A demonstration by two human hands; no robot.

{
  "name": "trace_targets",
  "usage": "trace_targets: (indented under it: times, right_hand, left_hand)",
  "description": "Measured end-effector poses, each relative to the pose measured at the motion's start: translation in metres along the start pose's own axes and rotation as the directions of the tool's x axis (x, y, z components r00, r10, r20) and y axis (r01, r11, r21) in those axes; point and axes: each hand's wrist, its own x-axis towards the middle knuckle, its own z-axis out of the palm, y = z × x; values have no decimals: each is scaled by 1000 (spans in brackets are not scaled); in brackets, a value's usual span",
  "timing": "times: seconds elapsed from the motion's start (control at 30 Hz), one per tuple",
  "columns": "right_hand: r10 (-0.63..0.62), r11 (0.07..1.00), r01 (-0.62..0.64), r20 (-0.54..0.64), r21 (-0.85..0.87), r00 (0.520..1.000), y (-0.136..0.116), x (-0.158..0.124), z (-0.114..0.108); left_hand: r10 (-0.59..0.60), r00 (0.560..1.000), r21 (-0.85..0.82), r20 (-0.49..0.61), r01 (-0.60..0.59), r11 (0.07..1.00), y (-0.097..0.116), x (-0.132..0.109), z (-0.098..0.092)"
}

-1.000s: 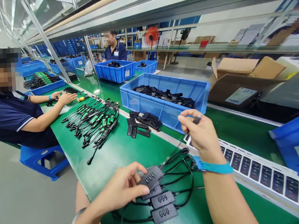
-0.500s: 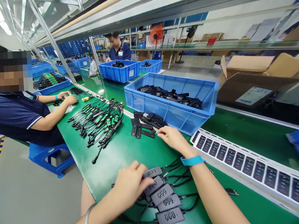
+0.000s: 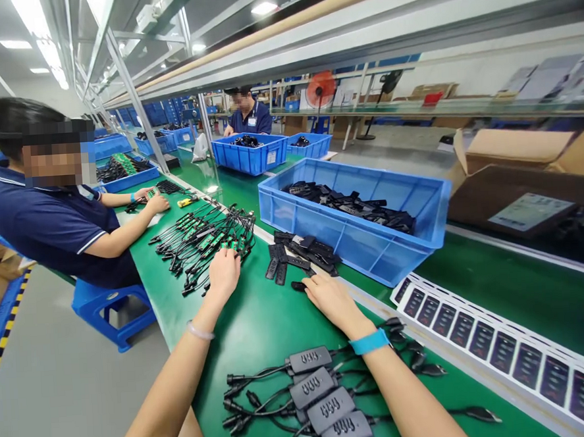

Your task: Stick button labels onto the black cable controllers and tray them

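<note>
My left hand (image 3: 225, 273) reaches to the near edge of a heap of black cables with green circuit boards (image 3: 194, 234). Its fingers are closed at one green circuit board (image 3: 229, 246), their tips partly hidden. My right hand (image 3: 330, 300) pinches a black plastic housing piece (image 3: 299, 286) just above the table. Beside it lies a small pile of similar black housing pieces (image 3: 306, 252). Between my forearms, a stack of cables with closed grey-black control boxes (image 3: 330, 407) lies on the green table (image 3: 259, 326).
A blue bin (image 3: 349, 175) of black housing pieces stands behind my right hand. Right of it runs a sheet of dark labels (image 3: 482, 339). A co-worker (image 3: 59, 213) sits at the left, handling a board. An open carton (image 3: 522, 184) is at far right.
My left hand has left the stack of boxed cables and moved forward to the circuit-board heap. My right hand now holds a black housing piece, drawn slightly away from the pile.
</note>
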Motion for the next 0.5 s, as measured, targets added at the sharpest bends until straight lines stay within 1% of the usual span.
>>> trace_targets:
  times: [0.07, 0.1, 0.2, 0.23, 0.27, 0.3, 0.33, 0.37, 0.4, 0.43, 0.47, 0.5]
  right_hand:
    - [55, 997, -54, -23, 50, 998, 2, 0, 0]
    - [85, 993, -81, -34, 86, 996, 3, 0, -1]
    - [154, 969, -139, -61, 204, 986, 1, 1, -7]
    - [179, 943, -150, -71, 297, 981, -2, 2, -11]
    - [208, 889, -157, -75, 430, 975, -8, 2, -17]
    - [240, 797, -154, -72, 584, 968, -15, 2, -23]
    - [271, 670, -143, -60, 729, 961, -23, 1, -30]
    - [294, 533, -125, -45, 837, 955, -32, 0, -37]
    - [306, 427, -106, -33, 898, 951, -41, -1, -44]
    - [305, 381, -91, -32, 920, 952, -50, -3, -51]
    - [296, 369, -80, -36, 926, 955, -58, -5, -56]
    - [281, 374, -72, -39, 924, 959, -65, -8, -60]
  left_hand:
    - [-40, 999, -180, 24, 44, 983, 5, -6, -6]
    - [-56, 997, -275, 60, 70, 959, 8, -10, -9]
    - [-52, 976, -527, 212, 159, 835, 19, -29, -19]
    - [-37, 966, -585, 257, 186, 789, 23, -38, -22]
    - [-19, 956, -629, 293, 207, 749, 27, -46, -24]
    - [-2, 944, -667, 330, 235, 707, 32, -56, -25]
    - [12, 928, -703, 373, 274, 656, 36, -65, -25]
    - [24, 906, -732, 423, 326, 598, 41, -73, -25]
    - [36, 880, -751, 474, 382, 538, 45, -82, -24]
    - [49, 854, -759, 519, 433, 485, 49, -89, -23]
    - [62, 830, -758, 555, 473, 450, 53, -95, -22]
    - [75, 812, -750, 579, 495, 439, 56, -100, -20]
